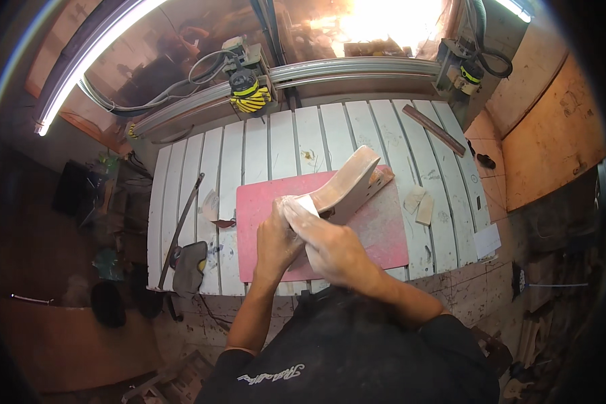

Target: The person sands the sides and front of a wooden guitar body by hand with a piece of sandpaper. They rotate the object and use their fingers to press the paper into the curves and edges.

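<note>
Over the pink mat (256, 192), my left hand (277, 246) is closed around the near end of a curved, pale wooden piece (343, 182). My right hand (326, 242) folds a white sheet (304, 203) against that end, its fingers pressed together beside my left hand. The piece rises toward the back right, with another angled part (384, 176) showing under its curve. The fingertips of both hands overlap at the sheet, so their exact grip is partly hidden.
The white slatted table (289, 135) holds a dark strip (432, 128), pale offcuts (422, 209), a long bar (180, 232), a grey object (192, 262) and white paper (486, 240). A rail (357, 66) with two tool heads (248, 94) runs behind; a wooden panel (545, 135) stands at right.
</note>
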Demonstrator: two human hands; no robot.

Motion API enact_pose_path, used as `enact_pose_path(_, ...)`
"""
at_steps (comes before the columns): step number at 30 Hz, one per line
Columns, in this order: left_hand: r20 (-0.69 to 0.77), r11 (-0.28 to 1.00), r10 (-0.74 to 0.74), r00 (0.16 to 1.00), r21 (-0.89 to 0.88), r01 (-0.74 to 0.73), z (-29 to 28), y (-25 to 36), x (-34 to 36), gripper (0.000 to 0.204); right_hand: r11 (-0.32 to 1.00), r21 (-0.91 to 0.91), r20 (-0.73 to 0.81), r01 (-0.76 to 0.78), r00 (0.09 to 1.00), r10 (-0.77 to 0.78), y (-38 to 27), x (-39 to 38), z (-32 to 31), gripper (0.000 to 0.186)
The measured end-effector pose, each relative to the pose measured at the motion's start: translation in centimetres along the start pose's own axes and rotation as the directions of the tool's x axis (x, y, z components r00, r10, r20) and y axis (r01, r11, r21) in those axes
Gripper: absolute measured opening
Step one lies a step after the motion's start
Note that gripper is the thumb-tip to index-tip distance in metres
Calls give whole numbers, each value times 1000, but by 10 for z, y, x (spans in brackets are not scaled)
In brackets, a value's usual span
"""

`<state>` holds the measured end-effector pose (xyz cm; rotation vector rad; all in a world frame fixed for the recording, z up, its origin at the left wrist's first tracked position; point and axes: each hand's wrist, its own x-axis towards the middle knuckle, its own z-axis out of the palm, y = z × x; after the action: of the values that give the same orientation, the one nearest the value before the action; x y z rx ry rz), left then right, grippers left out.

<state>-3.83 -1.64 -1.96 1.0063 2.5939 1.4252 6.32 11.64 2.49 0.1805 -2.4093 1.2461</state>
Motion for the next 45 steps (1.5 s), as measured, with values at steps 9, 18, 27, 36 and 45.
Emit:
enact_pose_path(9,52,989,10,999,147,-17,6,-3,-7,52,994,-59,53,-90,994,93,-1,12,0,60)
enact_pose_path(18,57,997,12,998,74,-17,5,5,-4,48,994,-86,9,-69,997,70,9,5,-1,58)
enact_pose_path(27,80,999,-20,997,37,17,3,-15,2,51,998,-65,34,-19,999,21,4,5,-4,62)
enact_pose_path(36,-123,982,185,975,-6,-187,-7,-6,6,58,921,270,2,-279,957,289,26,-56,-90,72)
enact_pose_path(45,-329,815,579,746,220,-536,-1,-12,-3,49,734,466,158,-494,863,481,32,-72,-82,72)
